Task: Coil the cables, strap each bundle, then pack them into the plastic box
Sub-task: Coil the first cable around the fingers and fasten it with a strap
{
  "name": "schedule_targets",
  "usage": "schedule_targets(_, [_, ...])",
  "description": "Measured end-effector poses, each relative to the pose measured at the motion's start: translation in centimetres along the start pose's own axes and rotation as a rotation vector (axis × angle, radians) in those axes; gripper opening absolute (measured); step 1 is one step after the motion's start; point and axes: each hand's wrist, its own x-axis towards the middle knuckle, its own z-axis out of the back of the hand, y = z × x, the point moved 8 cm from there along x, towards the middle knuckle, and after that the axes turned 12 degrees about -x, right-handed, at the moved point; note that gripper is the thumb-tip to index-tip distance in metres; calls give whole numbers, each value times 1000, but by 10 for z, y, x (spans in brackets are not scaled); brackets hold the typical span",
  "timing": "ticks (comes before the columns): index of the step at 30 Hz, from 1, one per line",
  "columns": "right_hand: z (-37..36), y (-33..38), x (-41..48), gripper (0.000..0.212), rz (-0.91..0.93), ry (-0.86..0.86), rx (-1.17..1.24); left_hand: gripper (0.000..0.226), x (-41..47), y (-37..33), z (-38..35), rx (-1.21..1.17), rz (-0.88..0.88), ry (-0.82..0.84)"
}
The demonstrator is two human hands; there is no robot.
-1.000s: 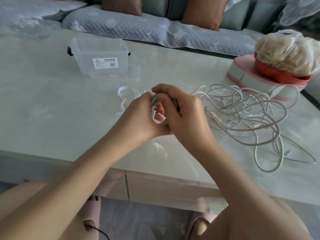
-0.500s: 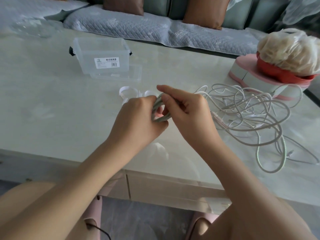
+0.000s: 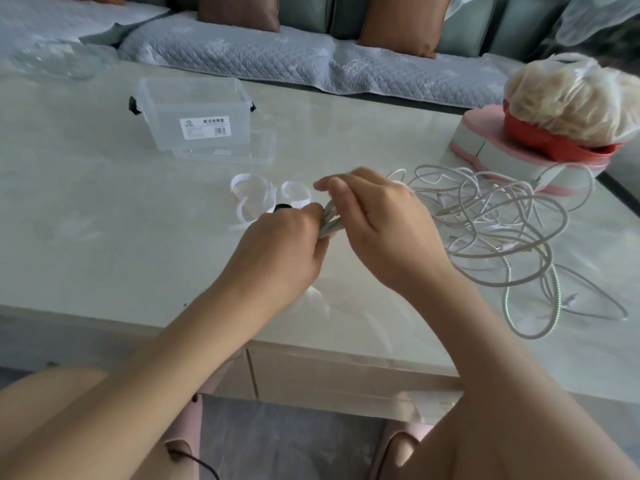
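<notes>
Cable coil (image 3: 330, 224) pinched between left hand (image 3: 280, 244) and right hand (image 3: 391, 223), loose tangle (image 3: 502, 220) at right; straps (image 3: 251, 183) and plastic box (image 3: 197, 109) beyond

Bundle (image 3: 330, 223): grey cable, tightly coiled, pinched between left hand (image 3: 277, 251) and right hand (image 3: 384, 220). Cables (image 3: 502, 220): pale loose tangle on worktop (image 3: 104, 220), right of the bundle. Straps (image 3: 256, 192): white curled strips just beyond the hands. Box (image 3: 197, 112): clear, open, labelled, upright, farther back; lid (image 3: 225, 152) flat just in front of it.
</notes>
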Motion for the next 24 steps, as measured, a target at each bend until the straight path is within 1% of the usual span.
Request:
schedule_targets(2, [3,5,-2,48,8,-55,5,17,0,-5,-2,-2,19,37])
schedule_targets(3, [4,7,-2,48,7,-83,4,17,-1,-8,-2,-41,27,63])
schedule_targets(4, [5,7,-2,47,-1,-108,13,17,-2,-10,-3,-106,28,82])
schedule_targets(6, [7,4,0,43,-7,-139,72,30,-5,-16,0,-263,32,84])
schedule_targets(7, [8,3,1,41,-1,-143,121,32,-6,-17,1,-317,38,84])
schedule_targets(8, [8,2,3,42,8,-139,177,30,-7,-17,1,-359,58,96])
schedule_targets(10, [7,0,6,45,16,-117,284,31,-9,-13,-3,-447,124,127])
schedule_targets(14, [2,2,7,46,17,-54,370,32,-10,-5,-11,-597,222,185])
schedule_targets(16, [-3,4,7,46,20,-13,396,31,-13,-1,-18,-703,298,289])
schedule_targets(17, [-5,4,7,46,21,12,404,29,-16,1,-22,-788,329,374])
schedule_targets(18, [-8,4,6,46,15,42,419,29,-22,0,-27,-908,352,481])
schedule_targets(20, [-12,0,5,50,-17,111,482,43,-33,-5,-33,-1244,407,689])
schedule_targets(22, [-14,0,3,50,-44,166,566,54,-43,-2,-35,-1507,538,789])
schedule_targets(24, [-13,7,2,48,-34,174,621,53,-52,2,-36,-1653,636,864])
